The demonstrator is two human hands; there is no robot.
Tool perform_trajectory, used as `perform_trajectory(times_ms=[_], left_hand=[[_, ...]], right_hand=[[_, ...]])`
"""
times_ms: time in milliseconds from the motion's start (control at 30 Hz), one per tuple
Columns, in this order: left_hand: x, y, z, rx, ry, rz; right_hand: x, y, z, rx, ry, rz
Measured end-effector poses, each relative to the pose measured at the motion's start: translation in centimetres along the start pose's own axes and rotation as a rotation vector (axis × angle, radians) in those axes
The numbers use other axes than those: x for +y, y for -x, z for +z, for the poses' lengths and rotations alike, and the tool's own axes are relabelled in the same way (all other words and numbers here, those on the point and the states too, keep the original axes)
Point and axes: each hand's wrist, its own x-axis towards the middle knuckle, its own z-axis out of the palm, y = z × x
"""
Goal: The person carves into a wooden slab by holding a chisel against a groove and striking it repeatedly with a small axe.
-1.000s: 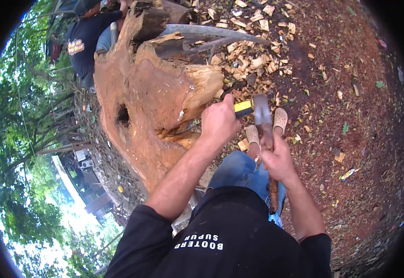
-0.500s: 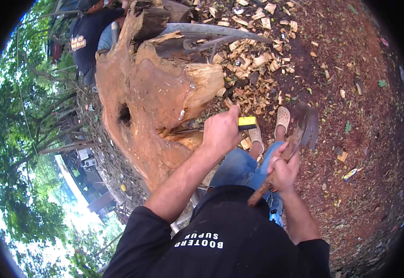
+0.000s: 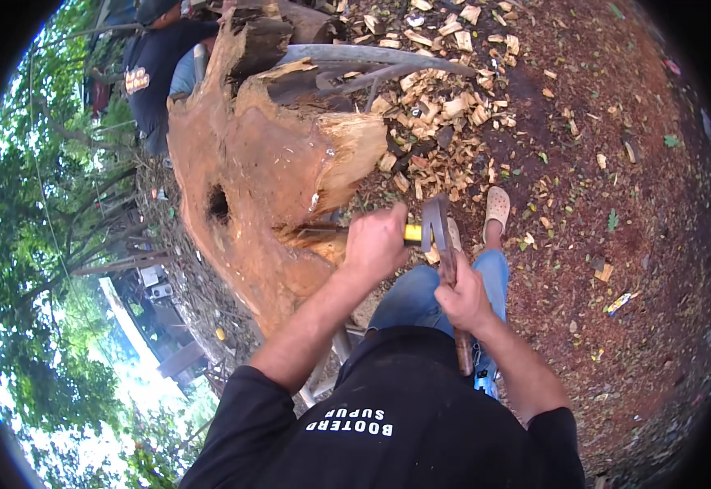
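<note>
My left hand (image 3: pixel 376 244) is closed round a chisel with a yellow-and-black handle (image 3: pixel 412 234). Its shank leaves the fist toward a split in a big reddish-brown tree stump (image 3: pixel 266 175); whether the tip touches wood I cannot tell. In my right hand (image 3: pixel 464 300) is a claw hammer (image 3: pixel 435 224), gripped by its wooden handle. The hammer's head is right at the butt of the chisel handle, apparently touching it. Pale, freshly cut wood (image 3: pixel 355 155) shows on the stump's side above my left hand, and a dark hole (image 3: pixel 218 202) opens in its face.
Wood chips (image 3: pixel 453 106) litter the ground beyond my feet. My light clog (image 3: pixel 497 208) stands on reddish soil. A curved grey limb (image 3: pixel 372 54) juts from the stump's far side. At the far left another person in a dark shirt (image 3: pixel 156 73) is beside the stump.
My right hand has swung the hammer leftward, bringing its head from well to the right up to the chisel's butt. My left hand and the chisel have shifted slightly left.
</note>
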Motion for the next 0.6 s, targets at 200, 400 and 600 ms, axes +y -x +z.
perform_trajectory(times_ms=[200, 400, 600], left_hand=[[0.4, 0.5, -0.6, 0.126, -0.040, 0.111], [3.6, -0.9, -1.1, 0.175, 0.083, 0.172], [2.8, -2.2, -1.1, 0.050, 0.083, -0.020]], right_hand=[[-0.4, 1.7, -2.8, 0.031, -0.390, 0.249], [-0.2, 1.8, -5.4, 0.124, -0.383, 0.296], [-0.7, 2.0, -5.9, 0.108, -0.402, 0.310]])
